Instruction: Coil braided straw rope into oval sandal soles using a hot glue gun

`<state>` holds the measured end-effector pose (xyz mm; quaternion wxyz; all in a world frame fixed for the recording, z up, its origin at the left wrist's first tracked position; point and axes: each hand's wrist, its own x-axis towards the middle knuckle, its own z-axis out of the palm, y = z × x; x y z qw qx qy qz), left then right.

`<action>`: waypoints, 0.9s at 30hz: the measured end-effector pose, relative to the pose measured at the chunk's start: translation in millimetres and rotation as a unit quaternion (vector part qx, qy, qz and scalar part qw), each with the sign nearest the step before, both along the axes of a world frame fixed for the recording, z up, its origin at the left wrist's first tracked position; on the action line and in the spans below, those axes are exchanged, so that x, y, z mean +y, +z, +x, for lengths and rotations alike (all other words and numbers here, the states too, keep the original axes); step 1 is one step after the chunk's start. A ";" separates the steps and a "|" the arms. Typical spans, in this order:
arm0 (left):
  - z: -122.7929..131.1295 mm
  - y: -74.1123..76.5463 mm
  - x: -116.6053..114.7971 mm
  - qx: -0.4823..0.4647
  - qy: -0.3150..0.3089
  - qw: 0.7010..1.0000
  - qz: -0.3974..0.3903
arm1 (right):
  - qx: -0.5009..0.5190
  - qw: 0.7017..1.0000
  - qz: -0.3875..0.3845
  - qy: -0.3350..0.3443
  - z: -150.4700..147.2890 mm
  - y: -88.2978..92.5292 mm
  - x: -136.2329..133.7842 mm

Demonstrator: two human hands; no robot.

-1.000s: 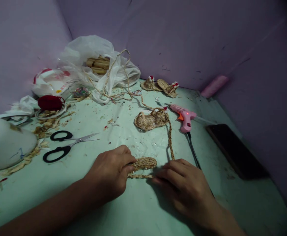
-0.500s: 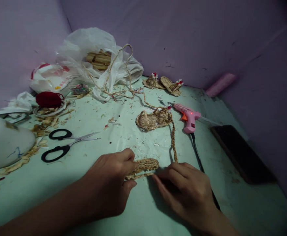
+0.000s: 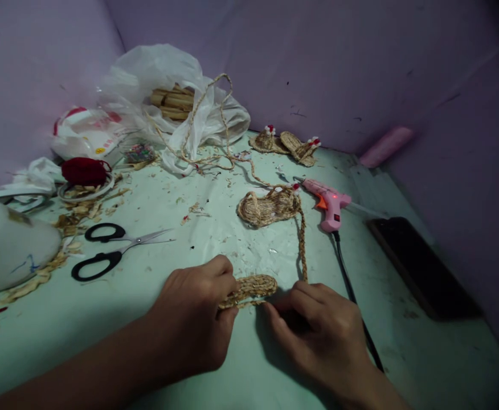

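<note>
**Guiding a Braid Along a Woven Oval**

Seen from the head view, a left hand (image 3: 202, 313) pinches the left end of a woven oval piece (image 3: 258, 286) at lower center of the frame, fingers narrowed on it. At lower right, a right hand (image 3: 322, 324) holds a thin braid (image 3: 252, 303) between closed fingertips beside the oval's near edge, a slim gap showing between the two. Good handling, by judgment, means keeping the braid taut and untwisted, laying it flush from the left end, and pressing each stretch firmly, with skin clear of any hot glue. A pink glue gun (image 3: 328, 202), its red light lit, lies on the surface (image 3: 243, 387) right of center. Compared with one second earlier, the left thumb has dropped from the oval to the braid's near side, and the strand runs closer to the oval.
</note>
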<state>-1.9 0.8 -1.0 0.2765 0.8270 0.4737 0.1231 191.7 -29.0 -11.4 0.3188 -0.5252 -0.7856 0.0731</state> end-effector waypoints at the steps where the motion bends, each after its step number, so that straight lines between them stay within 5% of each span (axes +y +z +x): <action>1: 0.6 -1.4 -0.3 -0.007 0.006 1.000 0.007 | 0.000 1.000 0.002 -0.002 -0.5 -0.1 0.5; 18: 8.7 -2.2 -4.8 0.040 0.014 0.998 0.042 | -0.013 1.000 0.019 -0.019 -6.7 -2.6 1.0; 27: 13.1 -7.8 -4.3 0.047 -0.002 0.990 0.134 | -0.014 0.999 0.025 -0.018 -7.4 -2.0 2.8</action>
